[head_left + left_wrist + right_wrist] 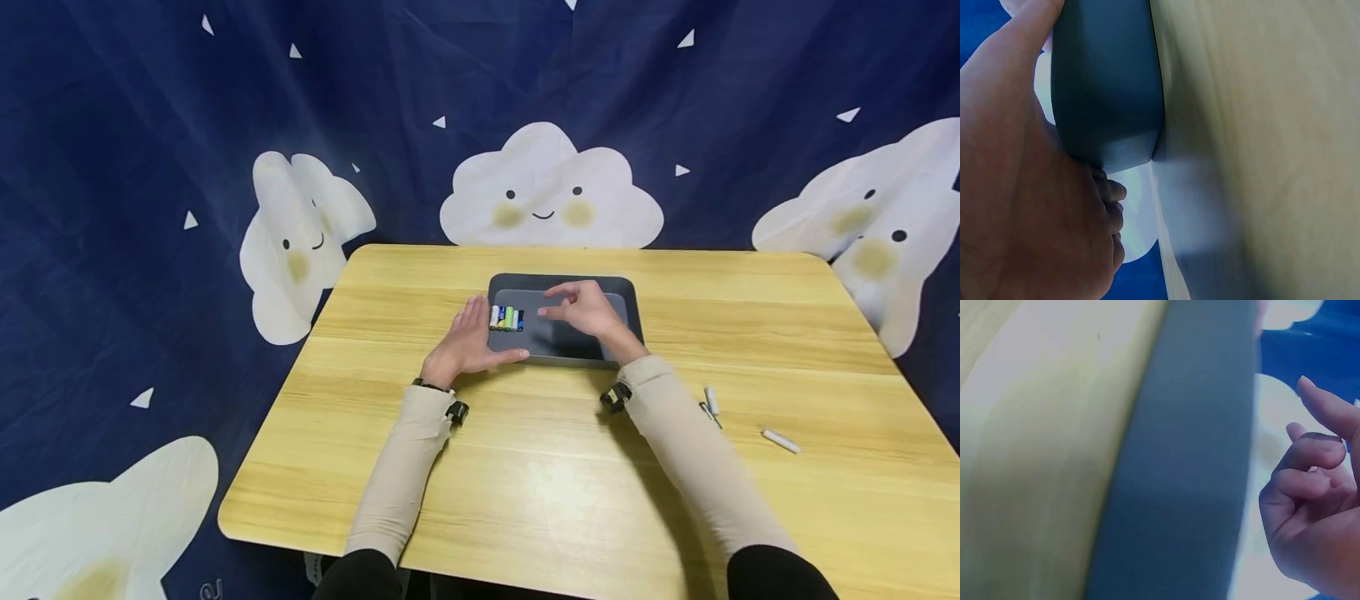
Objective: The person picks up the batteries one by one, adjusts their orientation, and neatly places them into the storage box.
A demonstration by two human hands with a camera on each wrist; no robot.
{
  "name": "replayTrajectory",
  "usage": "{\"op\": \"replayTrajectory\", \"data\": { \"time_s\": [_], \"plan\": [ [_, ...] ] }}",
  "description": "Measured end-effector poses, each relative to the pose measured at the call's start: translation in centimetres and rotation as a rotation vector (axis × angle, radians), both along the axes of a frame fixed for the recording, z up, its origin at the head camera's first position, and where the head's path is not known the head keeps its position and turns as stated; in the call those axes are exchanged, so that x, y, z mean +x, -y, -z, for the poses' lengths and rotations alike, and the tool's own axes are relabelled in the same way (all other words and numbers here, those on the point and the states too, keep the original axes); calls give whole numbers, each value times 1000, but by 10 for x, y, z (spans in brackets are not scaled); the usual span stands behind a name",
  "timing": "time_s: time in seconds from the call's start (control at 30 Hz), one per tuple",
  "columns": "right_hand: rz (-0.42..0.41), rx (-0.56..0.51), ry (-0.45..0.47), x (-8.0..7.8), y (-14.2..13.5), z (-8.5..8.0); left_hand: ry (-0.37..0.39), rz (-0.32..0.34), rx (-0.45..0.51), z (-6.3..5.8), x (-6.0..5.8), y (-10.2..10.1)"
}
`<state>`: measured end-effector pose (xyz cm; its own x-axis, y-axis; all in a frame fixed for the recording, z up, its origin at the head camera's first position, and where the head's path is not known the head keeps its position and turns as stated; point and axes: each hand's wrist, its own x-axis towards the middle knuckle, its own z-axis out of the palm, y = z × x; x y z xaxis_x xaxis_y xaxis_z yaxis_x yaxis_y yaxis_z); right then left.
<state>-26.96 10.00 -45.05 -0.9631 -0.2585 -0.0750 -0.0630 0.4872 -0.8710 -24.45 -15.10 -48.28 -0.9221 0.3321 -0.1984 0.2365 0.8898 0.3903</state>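
Observation:
A grey rectangular tray (630,310) lies on the wooden table, with a row of several batteries (508,317) side by side near its left wall. My left hand (471,342) rests at the tray's front left corner, fingers straight along the left side and thumb stretched along the front rim; the left wrist view shows the palm (1022,187) beside the tray's outer wall (1107,81). Above the tray's middle is my right hand (585,307), to the right of the batteries. Its thumb and index finger stand apart with nothing between them, and the other fingers (1304,487) are bent.
On the table (525,483), right of my right forearm, lie a small white cylinder (711,400), a thin dark one (709,414) beside it, and another white cylinder (781,441). Behind the table hangs a dark blue curtain (397,75) with cloud prints.

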Motion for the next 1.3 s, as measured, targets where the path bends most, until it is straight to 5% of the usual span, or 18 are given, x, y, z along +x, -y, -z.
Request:
{"op": "replayTrajectory", "data": {
  "time_s": [0.6,1.13,1.3],
  "plan": [
    [21,20,-93,49,-96,-36,-1,11,-8,0,1,2],
    [121,125,-155,93,-187,-31,12,18,-5,0,1,1],
    [89,165,-177,102,-208,-22,3,10,7,0,0,2]
  ]
}}
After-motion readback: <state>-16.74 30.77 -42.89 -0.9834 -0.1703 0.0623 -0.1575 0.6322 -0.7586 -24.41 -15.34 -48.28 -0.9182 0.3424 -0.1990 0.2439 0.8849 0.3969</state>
